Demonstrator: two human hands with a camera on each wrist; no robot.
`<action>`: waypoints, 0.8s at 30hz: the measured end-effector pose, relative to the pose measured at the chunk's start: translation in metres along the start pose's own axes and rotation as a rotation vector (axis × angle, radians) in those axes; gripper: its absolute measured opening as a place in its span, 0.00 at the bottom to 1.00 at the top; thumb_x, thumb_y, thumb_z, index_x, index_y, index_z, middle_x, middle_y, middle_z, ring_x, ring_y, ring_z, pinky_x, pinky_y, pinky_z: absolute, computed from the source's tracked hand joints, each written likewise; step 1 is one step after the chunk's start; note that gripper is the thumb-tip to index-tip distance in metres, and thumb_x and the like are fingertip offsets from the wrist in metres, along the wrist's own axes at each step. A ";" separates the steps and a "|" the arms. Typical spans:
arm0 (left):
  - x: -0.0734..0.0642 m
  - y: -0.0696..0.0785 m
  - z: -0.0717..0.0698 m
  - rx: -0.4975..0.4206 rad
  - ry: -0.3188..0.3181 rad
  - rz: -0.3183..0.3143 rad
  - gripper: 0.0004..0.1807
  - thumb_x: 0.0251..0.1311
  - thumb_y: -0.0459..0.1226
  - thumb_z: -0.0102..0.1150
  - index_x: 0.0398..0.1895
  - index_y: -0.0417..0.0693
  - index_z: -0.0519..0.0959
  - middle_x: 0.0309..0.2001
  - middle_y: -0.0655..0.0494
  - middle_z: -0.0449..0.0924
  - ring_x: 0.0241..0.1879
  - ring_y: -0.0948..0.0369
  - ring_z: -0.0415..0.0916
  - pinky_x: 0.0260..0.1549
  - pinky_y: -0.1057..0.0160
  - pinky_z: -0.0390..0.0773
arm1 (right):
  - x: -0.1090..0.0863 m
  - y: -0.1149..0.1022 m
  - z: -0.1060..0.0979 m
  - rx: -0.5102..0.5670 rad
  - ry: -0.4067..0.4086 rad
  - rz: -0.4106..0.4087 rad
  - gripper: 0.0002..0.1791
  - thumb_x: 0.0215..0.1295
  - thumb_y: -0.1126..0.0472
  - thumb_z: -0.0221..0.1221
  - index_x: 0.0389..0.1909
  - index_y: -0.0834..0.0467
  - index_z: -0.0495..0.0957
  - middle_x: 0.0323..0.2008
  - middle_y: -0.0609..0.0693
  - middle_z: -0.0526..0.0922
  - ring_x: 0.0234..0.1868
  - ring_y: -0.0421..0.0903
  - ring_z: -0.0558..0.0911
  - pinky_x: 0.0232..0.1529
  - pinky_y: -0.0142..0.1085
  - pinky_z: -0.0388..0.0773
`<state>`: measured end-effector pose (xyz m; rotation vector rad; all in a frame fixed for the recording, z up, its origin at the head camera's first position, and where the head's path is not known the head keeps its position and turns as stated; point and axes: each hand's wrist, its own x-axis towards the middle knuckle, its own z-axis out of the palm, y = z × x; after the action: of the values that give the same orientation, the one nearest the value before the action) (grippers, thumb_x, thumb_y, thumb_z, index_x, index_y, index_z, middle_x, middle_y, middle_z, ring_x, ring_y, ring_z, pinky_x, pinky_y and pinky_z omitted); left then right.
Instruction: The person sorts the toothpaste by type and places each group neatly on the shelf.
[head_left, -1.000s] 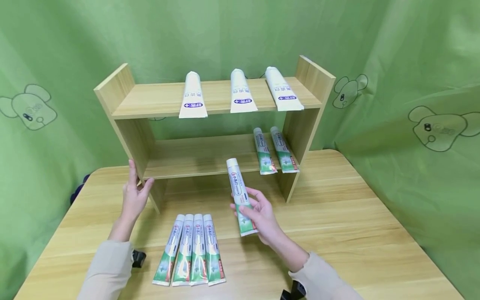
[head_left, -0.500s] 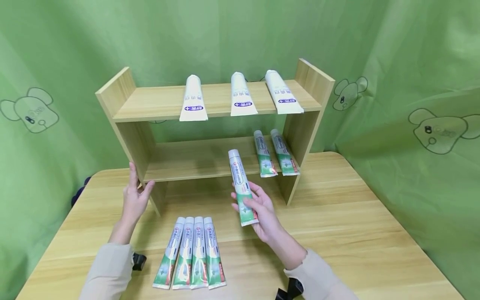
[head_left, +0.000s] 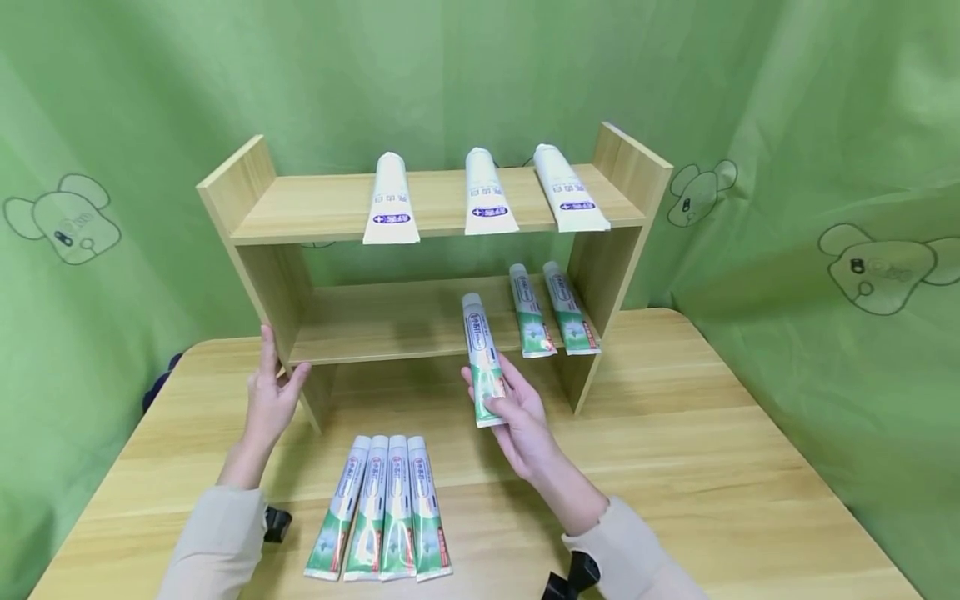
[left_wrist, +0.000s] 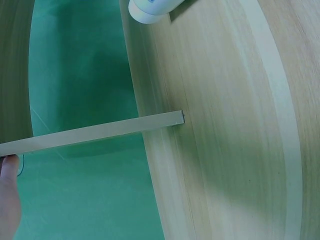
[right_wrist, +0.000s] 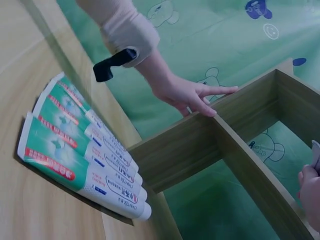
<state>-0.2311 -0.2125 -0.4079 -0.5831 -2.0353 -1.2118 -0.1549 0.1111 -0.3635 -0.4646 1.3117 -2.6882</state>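
Note:
In the head view, my right hand grips a white-and-green toothpaste tube by its flat lower end, thumb on top. The tube's cap points toward the middle board of a wooden shelf. My left hand rests against the shelf's left side panel, index finger extended and thumb at the front edge; the right wrist view shows this hand too. Two matching tubes, one beside the other, lie on the middle board's right end. Several more tubes lie side by side on the table.
Three white tubes, a left one, a middle one and a right one, lie on the top board, their flat ends overhanging its front. A green curtain hangs behind the wooden table.
My right hand has raised the held toothpaste tube and moved it forward, toward the middle board. The left hand stays at the side panel. The head view has shifted slightly.

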 end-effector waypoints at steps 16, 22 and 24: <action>-0.001 0.004 0.000 -0.018 0.004 -0.042 0.48 0.57 0.25 0.54 0.71 0.65 0.38 0.58 0.21 0.56 0.50 0.27 0.63 0.44 0.56 0.74 | 0.008 0.005 0.006 -0.204 0.363 -0.016 0.24 0.61 0.75 0.47 0.59 0.65 0.54 0.51 0.65 0.72 0.30 0.42 0.82 0.39 0.29 0.83; 0.000 0.006 0.001 -0.027 0.009 -0.022 0.50 0.56 0.23 0.54 0.71 0.66 0.39 0.58 0.20 0.57 0.50 0.26 0.63 0.45 0.61 0.74 | 0.010 0.005 0.005 -0.204 0.369 -0.009 0.25 0.63 0.74 0.47 0.60 0.65 0.53 0.54 0.67 0.70 0.32 0.41 0.82 0.41 0.30 0.83; 0.001 0.006 0.001 -0.029 0.014 -0.011 0.50 0.55 0.22 0.55 0.71 0.66 0.39 0.57 0.20 0.57 0.49 0.26 0.63 0.44 0.61 0.74 | 0.010 0.005 0.005 -0.199 0.350 -0.016 0.26 0.63 0.74 0.46 0.61 0.65 0.52 0.55 0.67 0.69 0.33 0.41 0.82 0.41 0.29 0.82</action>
<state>-0.2278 -0.2091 -0.4041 -0.5759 -2.0146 -1.2498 -0.1626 0.1023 -0.3627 -0.0170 1.6783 -2.7527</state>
